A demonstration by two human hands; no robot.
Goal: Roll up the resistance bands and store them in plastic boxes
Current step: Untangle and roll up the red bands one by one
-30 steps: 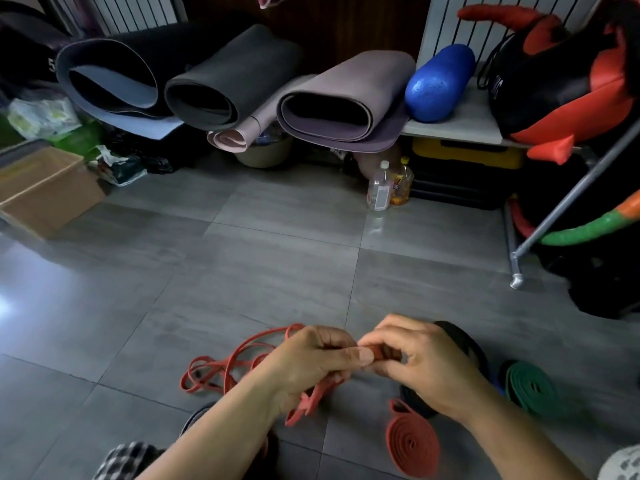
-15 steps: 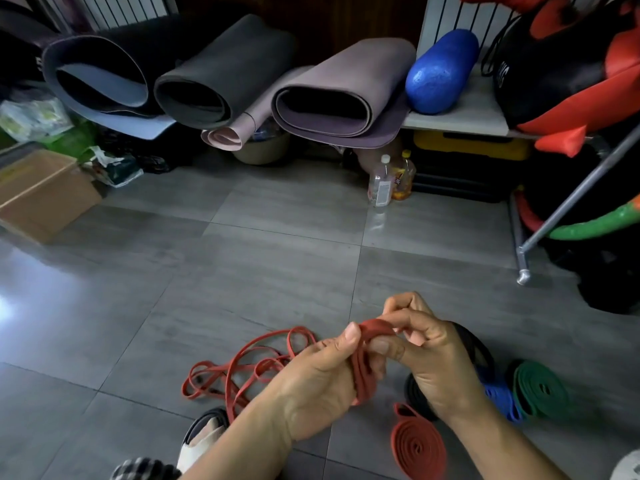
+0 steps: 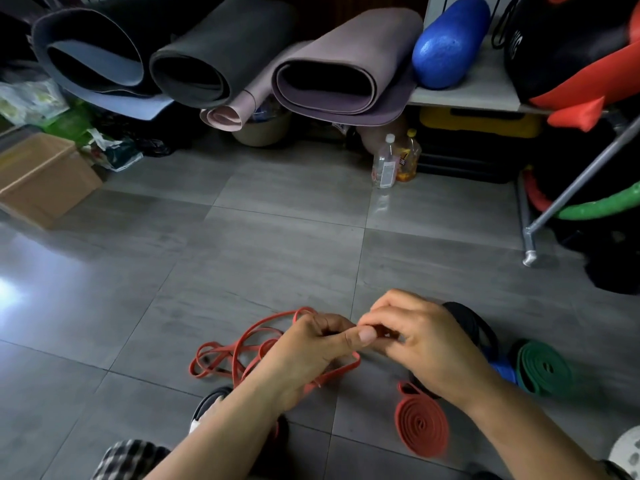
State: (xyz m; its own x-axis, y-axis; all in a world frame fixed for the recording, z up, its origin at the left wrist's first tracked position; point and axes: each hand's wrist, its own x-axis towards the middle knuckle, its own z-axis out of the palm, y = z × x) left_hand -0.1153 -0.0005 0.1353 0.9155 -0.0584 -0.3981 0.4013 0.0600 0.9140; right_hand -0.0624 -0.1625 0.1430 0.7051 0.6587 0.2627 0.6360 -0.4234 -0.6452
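A long thin red resistance band [image 3: 239,351] lies in loose loops on the grey floor, one end rising between my hands. My left hand [image 3: 311,351] grips that end with its thumb stretched across. My right hand [image 3: 419,337] pinches the same end, where a small dark-red coil shows at the fingertips. A rolled red band [image 3: 420,424] lies flat below my right wrist. A rolled green band [image 3: 543,367], a blue band [image 3: 502,370] and a black band [image 3: 474,323] sit behind my right hand, partly hidden by it. No plastic box is in view.
Rolled yoga mats [image 3: 332,71] and a blue foam roller [image 3: 446,46] rest on a low shelf at the back. Two bottles [image 3: 394,161] stand on the floor beneath. A cardboard box [image 3: 41,178] sits far left, a metal rack leg [image 3: 530,251] right. My sandalled foot [image 3: 211,407] is near the loose band.
Both hands have come down and drawn close together; the upright fold of red band seen half a second ago is now tucked between the fingertips. The view has tilted slightly.
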